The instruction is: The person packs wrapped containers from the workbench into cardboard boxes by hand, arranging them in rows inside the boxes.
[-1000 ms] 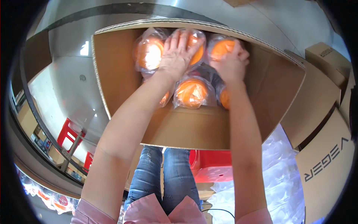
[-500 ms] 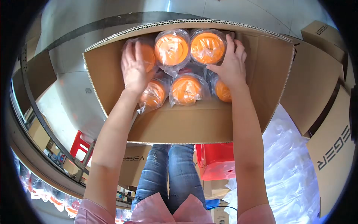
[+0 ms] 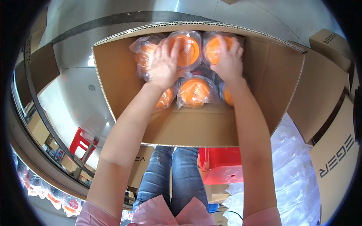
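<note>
Inside the open cardboard box (image 3: pixel 188 130) stand several plastic-wrapped items with round orange tops, in two rows. My left hand (image 3: pixel 165 66) rests with fingers spread between the far-left item (image 3: pixel 144 56) and the far-middle one (image 3: pixel 190 51). Over the far-right item (image 3: pixel 212 51) lies my right hand (image 3: pixel 228 60), its fingers apart and covering part of the orange top. In the near row, the middle item (image 3: pixel 194 92) shows fully, while my forearms partly cover the left one (image 3: pixel 164 98) and the right one (image 3: pixel 227 96).
Cardboard boxes (image 3: pixel 316 90) stand at the right, one with printed lettering. A red stool (image 3: pixel 222 165) and clear plastic packaging (image 3: pixel 290 169) are below the box. Another red seat (image 3: pixel 80 145) and a metal frame are at the left, with wrapped orange items (image 3: pixel 71 203) lower down.
My left hand has moved right from the far-left item towards the middle one. My right hand has shifted left onto the far-right item's top. The box appears slightly further right in view.
</note>
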The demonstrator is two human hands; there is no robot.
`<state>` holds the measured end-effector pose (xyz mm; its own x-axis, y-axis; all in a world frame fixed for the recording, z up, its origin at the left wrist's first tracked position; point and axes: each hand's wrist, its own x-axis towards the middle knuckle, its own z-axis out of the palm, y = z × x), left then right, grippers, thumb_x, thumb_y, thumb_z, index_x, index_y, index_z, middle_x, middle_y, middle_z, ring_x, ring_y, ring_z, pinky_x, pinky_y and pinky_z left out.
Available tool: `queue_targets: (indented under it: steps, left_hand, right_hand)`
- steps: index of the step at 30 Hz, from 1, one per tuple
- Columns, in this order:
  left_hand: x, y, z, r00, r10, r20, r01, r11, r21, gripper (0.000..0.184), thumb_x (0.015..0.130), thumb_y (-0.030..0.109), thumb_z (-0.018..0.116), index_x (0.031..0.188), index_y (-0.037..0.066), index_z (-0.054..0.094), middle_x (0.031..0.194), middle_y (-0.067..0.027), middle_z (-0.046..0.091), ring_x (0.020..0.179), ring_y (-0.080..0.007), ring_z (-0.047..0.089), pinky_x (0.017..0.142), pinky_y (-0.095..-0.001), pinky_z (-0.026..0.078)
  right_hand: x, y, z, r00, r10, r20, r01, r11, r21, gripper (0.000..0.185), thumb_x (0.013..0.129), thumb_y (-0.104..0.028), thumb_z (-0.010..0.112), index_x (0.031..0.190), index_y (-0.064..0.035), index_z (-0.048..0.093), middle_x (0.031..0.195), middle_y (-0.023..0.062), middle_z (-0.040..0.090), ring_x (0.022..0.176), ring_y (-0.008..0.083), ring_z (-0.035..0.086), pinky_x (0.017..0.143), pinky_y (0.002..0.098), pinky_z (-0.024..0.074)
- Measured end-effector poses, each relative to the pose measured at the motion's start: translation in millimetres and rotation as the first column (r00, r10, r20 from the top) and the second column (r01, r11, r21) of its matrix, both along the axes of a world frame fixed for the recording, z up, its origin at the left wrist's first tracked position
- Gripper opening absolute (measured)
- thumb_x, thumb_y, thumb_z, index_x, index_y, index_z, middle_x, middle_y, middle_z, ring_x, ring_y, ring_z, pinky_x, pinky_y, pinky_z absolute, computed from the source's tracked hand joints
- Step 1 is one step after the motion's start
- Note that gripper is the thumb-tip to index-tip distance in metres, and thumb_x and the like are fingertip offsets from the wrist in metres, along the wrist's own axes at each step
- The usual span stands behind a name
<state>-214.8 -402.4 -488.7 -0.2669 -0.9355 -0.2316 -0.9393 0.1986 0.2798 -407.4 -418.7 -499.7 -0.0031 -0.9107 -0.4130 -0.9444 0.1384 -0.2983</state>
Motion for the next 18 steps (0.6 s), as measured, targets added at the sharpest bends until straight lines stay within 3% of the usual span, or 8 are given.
queue_targets:
  steps: [2, 4, 6, 11, 14, 18]
  left_hand:
    - [-12.0, -6.8, -7.6, 0.999, -0.008, -0.053, 0.006, 0.999, -0.039, 0.087, 0.059, 0.019, 0.072, 0.132, 0.017, 0.024, 0.13, -0.0165, 0.027, 0.117, -0.0325, 0.031, 0.093, -0.0409, 0.035]
    - [-28.0, -15.4, -12.5, 0.997, 0.003, 0.078, -0.004, 1.0, 0.017, 0.088, 0.058, 0.02, 0.072, 0.132, 0.019, 0.024, 0.129, -0.0167, 0.027, 0.115, -0.0332, 0.033, 0.091, -0.0411, 0.036]
    - [-34.0, -19.6, -13.0, 0.977, 0.01, 0.211, -0.026, 0.997, 0.073, 0.088, 0.058, 0.022, 0.072, 0.132, 0.022, 0.024, 0.128, -0.0169, 0.028, 0.113, -0.0338, 0.034, 0.088, -0.0413, 0.038]
    - [-38.3, -28.8, -3.6, 0.971, 0.009, 0.239, -0.087, 0.945, 0.316, 0.093, 0.056, 0.024, 0.073, 0.133, 0.026, 0.02, 0.13, -0.0183, 0.024, 0.117, -0.0368, 0.03, 0.091, -0.0439, 0.035]
    - [-30.9, -29.3, -4.4, 0.977, -0.002, 0.215, -0.066, 0.949, 0.308, 0.094, 0.056, 0.024, 0.073, 0.133, 0.026, 0.02, 0.13, -0.019, 0.024, 0.117, -0.0365, 0.03, 0.091, -0.0433, 0.035]
    - [-33.4, -28.5, -9.4, 0.985, -0.019, 0.17, -0.032, 0.955, 0.295, 0.094, 0.056, 0.022, 0.073, 0.133, 0.026, 0.02, 0.13, -0.0197, 0.024, 0.118, -0.0363, 0.029, 0.092, -0.0426, 0.035]
  right_hand:
    - [-17.1, -2.7, 1.9, 0.99, -0.082, 0.118, 0.085, 0.996, -0.024, 0.09, 0.052, -0.008, 0.072, 0.13, -0.0203, 0.028, 0.124, 0.0162, 0.029, 0.107, 0.0365, 0.036, 0.09, 0.0398, 0.0368]
    - [-47.2, 1.4, 9.7, 0.974, -0.12, 0.191, 0.132, 0.99, -0.051, 0.091, 0.052, -0.007, 0.072, 0.13, -0.0192, 0.027, 0.123, 0.0168, 0.03, 0.106, 0.0356, 0.037, 0.09, 0.039, 0.0367]
    - [-71.6, 5.4, 17.5, 0.892, -0.155, 0.425, 0.181, 0.983, -0.02, 0.09, 0.053, -0.005, 0.072, 0.131, -0.0163, 0.027, 0.123, 0.0172, 0.03, 0.105, 0.0331, 0.039, 0.091, 0.0377, 0.0356]
    - [-75.1, 8.9, 31.1, 0.842, -0.188, 0.505, 0.223, 0.975, -0.01, 0.091, 0.051, -0.004, 0.072, 0.13, -0.0177, 0.029, 0.121, 0.0175, 0.03, 0.102, 0.0319, 0.04, 0.089, 0.0381, 0.0371]
    - [-55.0, 12.2, 21.3, 0.857, -0.204, 0.473, 0.236, 0.972, -0.009, 0.09, 0.053, -0.004, 0.072, 0.13, -0.0159, 0.028, 0.122, 0.0179, 0.029, 0.105, 0.0319, 0.038, 0.092, 0.0374, 0.0341]
    - [-13.1, 18.3, -2.2, 0.985, -0.146, 0.091, 0.156, 0.981, -0.113, 0.091, 0.05, -0.005, 0.072, 0.129, -0.023, 0.029, 0.122, 0.0212, 0.025, 0.102, 0.0396, 0.035, 0.087, 0.0423, 0.0381]
